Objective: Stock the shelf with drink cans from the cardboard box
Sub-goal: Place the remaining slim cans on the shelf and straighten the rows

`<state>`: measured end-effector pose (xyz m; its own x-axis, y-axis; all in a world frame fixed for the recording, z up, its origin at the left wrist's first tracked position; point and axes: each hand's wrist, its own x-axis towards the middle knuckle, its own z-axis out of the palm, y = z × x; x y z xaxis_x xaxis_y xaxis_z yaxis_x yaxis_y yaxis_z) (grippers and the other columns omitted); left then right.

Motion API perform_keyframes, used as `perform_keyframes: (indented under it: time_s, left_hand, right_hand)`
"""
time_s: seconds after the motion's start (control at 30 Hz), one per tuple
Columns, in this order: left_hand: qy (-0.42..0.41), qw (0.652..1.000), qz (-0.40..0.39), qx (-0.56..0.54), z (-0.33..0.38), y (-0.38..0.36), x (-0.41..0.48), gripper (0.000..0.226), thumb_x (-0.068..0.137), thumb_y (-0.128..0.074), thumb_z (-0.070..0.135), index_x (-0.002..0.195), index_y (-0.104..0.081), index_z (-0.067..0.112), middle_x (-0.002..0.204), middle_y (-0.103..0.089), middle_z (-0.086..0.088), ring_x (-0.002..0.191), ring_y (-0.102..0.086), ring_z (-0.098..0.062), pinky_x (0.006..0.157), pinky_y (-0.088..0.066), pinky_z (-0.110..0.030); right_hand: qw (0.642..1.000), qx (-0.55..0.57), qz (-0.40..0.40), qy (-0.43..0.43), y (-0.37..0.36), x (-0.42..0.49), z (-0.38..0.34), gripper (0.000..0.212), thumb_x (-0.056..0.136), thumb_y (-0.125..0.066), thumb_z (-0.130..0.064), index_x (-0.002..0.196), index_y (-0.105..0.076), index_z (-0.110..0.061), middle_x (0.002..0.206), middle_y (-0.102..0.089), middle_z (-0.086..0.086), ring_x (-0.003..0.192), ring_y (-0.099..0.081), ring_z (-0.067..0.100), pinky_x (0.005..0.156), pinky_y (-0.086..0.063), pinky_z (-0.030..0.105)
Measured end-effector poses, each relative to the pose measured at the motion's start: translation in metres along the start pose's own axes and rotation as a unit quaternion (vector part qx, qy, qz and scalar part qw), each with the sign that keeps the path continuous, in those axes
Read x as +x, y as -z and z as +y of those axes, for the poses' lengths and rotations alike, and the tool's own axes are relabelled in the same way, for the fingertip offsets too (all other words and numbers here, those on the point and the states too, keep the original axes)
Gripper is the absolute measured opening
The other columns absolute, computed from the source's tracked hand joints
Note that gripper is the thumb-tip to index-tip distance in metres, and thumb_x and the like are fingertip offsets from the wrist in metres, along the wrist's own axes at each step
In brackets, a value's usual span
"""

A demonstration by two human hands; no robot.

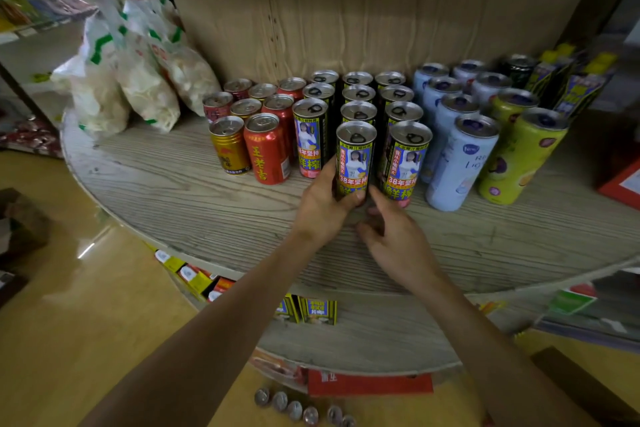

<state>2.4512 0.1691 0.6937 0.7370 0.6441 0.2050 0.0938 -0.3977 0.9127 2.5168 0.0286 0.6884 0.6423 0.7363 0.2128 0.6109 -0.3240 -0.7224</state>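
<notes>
A tall black and yellow drink can (355,158) stands at the front of the middle row on the wooden shelf (173,194). My left hand (320,206) grips its lower part, thumb across the front. My right hand (394,239) lies just right of and below the can's base, fingers loosely curled, fingertips near the base; I cannot tell if they touch it. More cans of the same kind (405,163) stand in rows beside and behind it. Several can tops (294,409) show at the bottom edge, on the floor below the shelves.
Red and gold cans (265,149) stand to the left, pale blue (460,163) and green cans (519,156) to the right. Bagged snacks (138,80) lean at the shelf's left end. A cardboard back panel (363,3) rises behind. A lower shelf (381,333) juts out beneath.
</notes>
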Motion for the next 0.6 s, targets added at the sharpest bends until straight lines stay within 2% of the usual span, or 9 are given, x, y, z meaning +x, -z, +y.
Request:
perform_keyframes:
  time_s: [0.1, 0.2, 0.3, 0.33, 0.37, 0.43, 0.47, 0.53, 0.6]
  left_hand:
    - [0.005, 1.000, -0.007, 0.010, 0.006, 0.001, 0.000, 0.081, 0.073, -0.073, 0.036, 0.148, -0.043, 0.029, 0.135, -0.065, 0.003, 0.126, -0.060, -0.012, 0.108, -0.048, -0.042]
    - [-0.004, 1.000, -0.015, 0.017, 0.014, 0.003, -0.001, 0.080, 0.077, -0.075, 0.029, 0.150, -0.042, 0.028, 0.136, -0.064, 0.004, 0.126, -0.059, -0.012, 0.108, -0.048, -0.042]
    - [-0.003, 0.999, -0.022, 0.034, 0.015, 0.007, -0.006, 0.086, 0.078, -0.077, 0.029, 0.153, -0.035, 0.027, 0.139, -0.062, 0.005, 0.127, -0.059, -0.012, 0.108, -0.048, -0.041]
    - [0.001, 0.999, -0.025, 0.039, 0.015, 0.008, -0.008, 0.089, 0.077, -0.077, 0.034, 0.154, -0.033, 0.026, 0.140, -0.061, 0.005, 0.128, -0.059, -0.012, 0.108, -0.048, -0.041]
    - [0.009, 0.999, -0.026, 0.045, 0.016, 0.010, -0.012, 0.092, 0.076, -0.076, 0.041, 0.154, -0.031, 0.025, 0.139, -0.061, 0.005, 0.127, -0.059, -0.012, 0.107, -0.048, -0.041]
    - [0.022, 0.998, -0.028, 0.061, 0.022, 0.015, -0.023, 0.092, 0.079, -0.076, 0.041, 0.156, -0.030, 0.020, 0.140, -0.061, 0.002, 0.127, -0.058, -0.015, 0.109, -0.046, -0.034]
    - [0.024, 0.997, -0.028, 0.074, 0.025, 0.019, -0.029, 0.088, 0.084, -0.077, 0.036, 0.156, -0.030, 0.017, 0.140, -0.059, -0.002, 0.127, -0.057, -0.018, 0.107, -0.044, -0.029]
    - [0.011, 0.996, -0.025, 0.089, 0.028, 0.026, -0.042, 0.075, 0.091, -0.073, 0.030, 0.154, -0.035, 0.015, 0.134, -0.059, -0.008, 0.125, -0.056, -0.024, 0.104, -0.045, -0.033]
    - [-0.015, 0.996, -0.025, 0.086, 0.032, 0.035, -0.058, 0.057, 0.094, -0.070, 0.026, 0.145, -0.046, 0.015, 0.122, -0.059, -0.005, 0.119, -0.058, -0.027, 0.101, -0.047, -0.038]
  right_hand:
    - [1.000, 0.003, -0.005, -0.003, 0.003, -0.001, -0.006, 0.072, 0.091, -0.065, -0.016, 0.155, -0.034, -0.024, 0.131, -0.061, -0.003, 0.119, -0.057, 0.011, 0.083, -0.034, 0.013]
    - [1.000, 0.011, -0.004, -0.005, 0.008, -0.001, -0.012, 0.062, 0.090, -0.064, -0.012, 0.148, -0.043, -0.022, 0.112, -0.062, -0.003, 0.110, -0.061, 0.015, 0.080, -0.038, 0.018]
    - [1.000, 0.019, -0.008, -0.008, 0.011, -0.004, -0.020, 0.053, 0.091, -0.064, -0.010, 0.141, -0.049, -0.019, 0.103, -0.061, -0.006, 0.099, -0.060, 0.012, 0.075, -0.039, 0.007]
    - [1.000, 0.016, -0.011, -0.006, 0.012, -0.006, -0.022, 0.050, 0.091, -0.064, -0.011, 0.139, -0.050, -0.020, 0.106, -0.063, -0.005, 0.099, -0.061, 0.011, 0.077, -0.041, 0.008]
    - [1.000, 0.016, -0.011, -0.001, 0.012, -0.009, -0.024, 0.047, 0.092, -0.063, -0.013, 0.136, -0.052, -0.021, 0.110, -0.066, -0.004, 0.103, -0.063, 0.013, 0.082, -0.045, 0.014]
    - [1.000, 0.013, -0.005, -0.001, 0.011, -0.018, -0.030, 0.043, 0.091, -0.063, -0.012, 0.133, -0.054, -0.020, 0.119, -0.068, 0.001, 0.110, -0.063, 0.017, 0.089, -0.047, 0.026]
    - [1.000, 0.006, -0.002, -0.004, 0.011, -0.024, -0.033, 0.045, 0.091, -0.064, -0.011, 0.134, -0.055, -0.020, 0.123, -0.068, 0.002, 0.113, -0.063, 0.017, 0.092, -0.047, 0.027]
    - [1.000, -0.009, -0.004, -0.012, 0.010, -0.036, -0.040, 0.050, 0.091, -0.064, -0.014, 0.140, -0.054, -0.023, 0.131, -0.065, 0.001, 0.120, -0.060, 0.017, 0.101, -0.046, 0.030]
    - [0.999, -0.026, -0.006, -0.029, 0.008, -0.049, -0.048, 0.050, 0.093, -0.064, -0.019, 0.142, -0.053, -0.019, 0.136, -0.063, 0.005, 0.124, -0.059, 0.020, 0.106, -0.045, 0.034]
